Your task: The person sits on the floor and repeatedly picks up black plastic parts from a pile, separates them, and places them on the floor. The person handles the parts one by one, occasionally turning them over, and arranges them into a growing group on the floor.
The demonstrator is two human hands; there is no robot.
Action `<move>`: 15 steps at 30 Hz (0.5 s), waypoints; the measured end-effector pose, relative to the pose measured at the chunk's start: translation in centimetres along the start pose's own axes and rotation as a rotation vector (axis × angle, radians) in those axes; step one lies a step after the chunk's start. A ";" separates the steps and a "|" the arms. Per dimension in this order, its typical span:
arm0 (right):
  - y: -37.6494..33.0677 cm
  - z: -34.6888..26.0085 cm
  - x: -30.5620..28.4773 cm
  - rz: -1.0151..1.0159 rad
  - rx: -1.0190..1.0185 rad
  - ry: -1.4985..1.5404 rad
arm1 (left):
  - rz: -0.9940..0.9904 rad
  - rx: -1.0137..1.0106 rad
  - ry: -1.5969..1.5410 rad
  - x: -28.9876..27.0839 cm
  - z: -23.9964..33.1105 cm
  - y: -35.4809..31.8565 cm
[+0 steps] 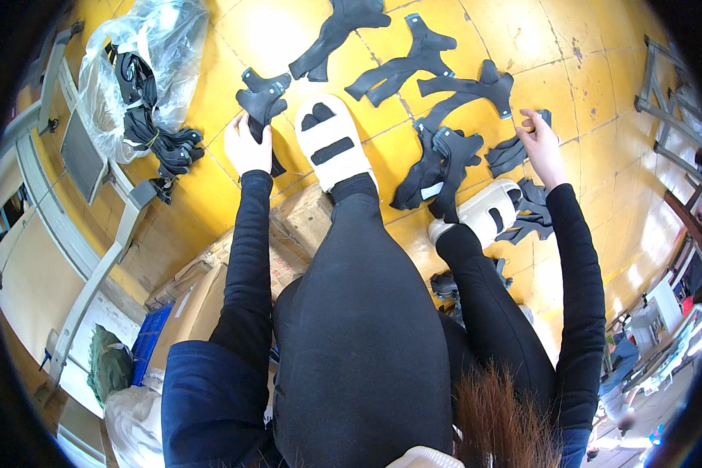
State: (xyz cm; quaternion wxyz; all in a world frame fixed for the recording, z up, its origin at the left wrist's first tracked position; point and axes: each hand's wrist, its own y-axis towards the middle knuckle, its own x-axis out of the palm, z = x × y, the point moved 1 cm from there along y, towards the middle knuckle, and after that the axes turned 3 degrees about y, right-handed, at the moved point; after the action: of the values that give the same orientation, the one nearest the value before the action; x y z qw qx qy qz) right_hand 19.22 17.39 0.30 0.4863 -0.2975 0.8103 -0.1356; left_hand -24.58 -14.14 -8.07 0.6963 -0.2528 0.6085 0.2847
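Observation:
My left hand is closed round a black sock-like fabric piece, its thumb and fingers on either side of the cloth. A small tag shows at that piece's upper end, and part of the cloth is hidden behind the hand. At the right, my right hand hovers over or touches another black sock-like piece; its thumb and fingers are apart. Between the hands, similar black pieces, one a forked piece and one a bunched pair, lie on the yellow tiled floor.
A clear plastic bag with bundled black pieces lies at the far left, near a grey metal frame. My feet wear white slides, the left slide between rows of pieces. Cardboard boxes stand at the left beside a blue crate.

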 end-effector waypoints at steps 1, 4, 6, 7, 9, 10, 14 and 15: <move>-0.2 0.3 0.2 -0.022 -0.016 -0.002 | 0.019 -0.007 -0.015 0.1 0.2 0.0; -0.5 1.0 0.6 -0.048 -0.085 -0.019 | 0.102 0.007 -0.025 0.2 1.4 0.3; -1.0 0.4 0.3 -0.065 -0.145 -0.059 | 0.079 -0.060 -0.132 0.0 1.5 0.6; -1.5 0.0 -0.1 -0.102 -0.187 -0.055 | 0.018 -0.138 -0.245 0.2 1.2 0.6; -2.5 -0.8 -1.3 -0.172 -0.274 -0.045 | -0.079 -0.278 -0.469 0.8 0.2 0.6; -3.4 -2.0 -2.2 -0.239 -0.257 -0.076 | -0.113 -0.339 -0.578 1.2 -0.6 0.6; -7.3 -0.6 -3.9 -0.311 -0.216 -0.184 | -0.269 -0.331 -0.914 2.3 -3.4 1.4; -8.2 0.5 -3.9 -0.331 -0.196 -0.214 | -0.315 -0.298 -0.983 2.3 -4.4 1.6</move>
State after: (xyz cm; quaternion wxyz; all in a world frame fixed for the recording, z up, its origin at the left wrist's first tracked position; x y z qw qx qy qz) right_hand 23.89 13.32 6.98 0.5096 -0.4849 0.7034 -0.1019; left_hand -28.59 -15.84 -10.98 0.8899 -0.2740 0.1182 0.3451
